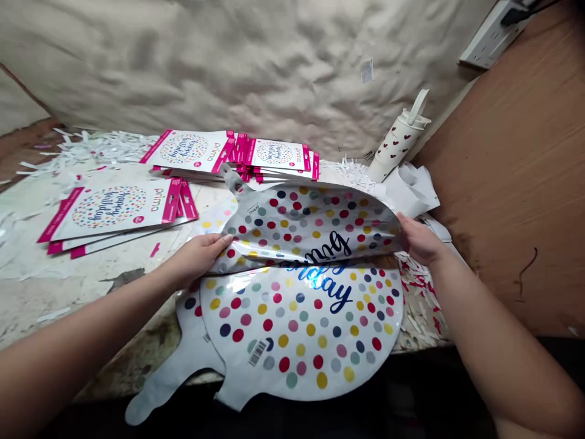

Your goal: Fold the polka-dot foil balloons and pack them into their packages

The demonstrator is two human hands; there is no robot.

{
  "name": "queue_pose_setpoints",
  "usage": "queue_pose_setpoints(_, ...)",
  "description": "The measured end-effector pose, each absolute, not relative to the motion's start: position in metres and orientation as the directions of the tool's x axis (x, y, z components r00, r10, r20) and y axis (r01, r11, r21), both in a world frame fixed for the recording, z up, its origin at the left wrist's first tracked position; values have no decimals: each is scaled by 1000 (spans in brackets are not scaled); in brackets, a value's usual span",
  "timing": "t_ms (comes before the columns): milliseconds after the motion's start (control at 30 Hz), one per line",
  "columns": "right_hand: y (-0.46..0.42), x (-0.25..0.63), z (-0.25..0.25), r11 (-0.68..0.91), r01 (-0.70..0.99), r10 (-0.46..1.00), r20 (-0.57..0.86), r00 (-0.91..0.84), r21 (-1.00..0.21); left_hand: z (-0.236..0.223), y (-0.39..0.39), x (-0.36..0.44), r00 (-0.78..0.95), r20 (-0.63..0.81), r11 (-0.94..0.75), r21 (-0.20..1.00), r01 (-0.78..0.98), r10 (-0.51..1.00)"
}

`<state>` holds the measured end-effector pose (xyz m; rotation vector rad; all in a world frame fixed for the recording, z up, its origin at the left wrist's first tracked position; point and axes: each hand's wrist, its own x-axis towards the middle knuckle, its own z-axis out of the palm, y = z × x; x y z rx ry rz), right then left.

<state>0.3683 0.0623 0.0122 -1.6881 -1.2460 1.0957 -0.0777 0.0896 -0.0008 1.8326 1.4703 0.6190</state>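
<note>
The left hand (196,259) and the right hand (420,241) are well apart, one at each side of a large, round foil balloon (297,335). Both lie on its folded-over upper flap (311,213). The left hand lies palm down with its fingers pointing toward the middle of the flap, and the right hand sits at the flap's far right edge. Whether either hand is gripping or only pressing cannot be told.

The balloon lies directly in front of the person, silver with multicoloured dots and blue script. Its fold runs side to side between the hands, and its near part overhangs the front edge of a worn, pale worktop (59,299). Two narrow tabs point toward the lower left, on the left hand's side, and a barcode sticker (258,352) sits near them.

Beyond the left hand lies a stack of packaged birthday balloons (116,210), with two more stacks (278,153) behind the flap. White shredded paper (105,146) is scattered along the back. Past the right hand, a white bottle with red hearts (397,137) leans against crumpled paper (411,189).
</note>
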Motion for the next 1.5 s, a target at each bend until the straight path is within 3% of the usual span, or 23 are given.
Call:
queue_pose_setpoints(100,69,369,21,-350,302,924,-380,-47,-887,-4,97,-79,119,-379,219,734,643,918)
queue_pose_setpoints(167,67,369,17,-408,360,892,-451,-41,-839,-7,95,-83,90,-387,224,691,687,918)
queue_pose_setpoints(233,66,365,6,-434,437,891,-448,77,-788,-9,92,-85,96,-300,104,586,804,949)
queue_pose_setpoints(367,73,355,-15,-443,556,896,-360,259,-703,-5,81,-79,122,-37,-112,194,974,992)
queue_pose_setpoints(467,81,355,-16,-422,653,904,-242,351,-628,-9,62,-64,349,176,-364,66,929,921)
queue_pose_setpoints(533,86,355,-11,-438,699,888,-153,433,-566,-17,45,-55,528,131,-539,65,840,839)
queue_pose_setpoints(633,84,335,0,-476,782,824,108,557,-402,-32,26,-48,572,-16,-569,71,819,820)
queue_pose_setpoints(700,73,299,3,-335,894,857,299,420,-297,-38,20,-47,549,-33,-547,60,835,835)
queue_pose_setpoints(733,65,275,2,-177,947,900,346,265,-267,-40,19,-48,549,-29,-547,60,835,835)
queue_pose_setpoints(800,47,227,-5,203,946,954,268,-133,-251,-42,19,-49,555,-20,-553,61,831,831)
queue_pose_setpoints(867,30,196,-15,413,877,909,163,-382,-247,-42,21,-51,555,-15,-553,59,831,832)
queue_pose_setpoints(900,24,193,-20,441,863,897,85,-435,-244,-42,21,-52,553,-17,-551,56,832,833)
queue_pose_setpoints(1000,9,235,-28,255,948,964,-30,-265,-190,-39,22,-54,545,-45,-543,51,838,837)
queue_pose_setpoints(1100,-8,300,-25,-79,992,996,39,83,-99,-31,22,-45,515,-84,-513,48,857,853)
queue_pose_setpoints(1167,-21,318,-23,-132,989,986,88,138,-70,-24,22,-27,511,-74,-509,46,860,856)
queue_pose_setpoints(1300,-30,295,-27,-27,993,999,28,31,-114,-15,23,24,582,-113,-576,82,813,805)
queue_pose_setpoints(1367,-18,286,-29,-156,968,987,9,161,-195,-17,23,41,574,-184,-567,96,818,798)
queue_pose_setpoints(1433,1,288,-25,-329,841,937,-36,348,-430,-21,23,49,558,-214,-550,103,829,801)
queue_pose_setpoints(1500,19,291,-13,-403,631,883,-102,457,-663,-24,23,49,552,-216,-539,119,834,805)
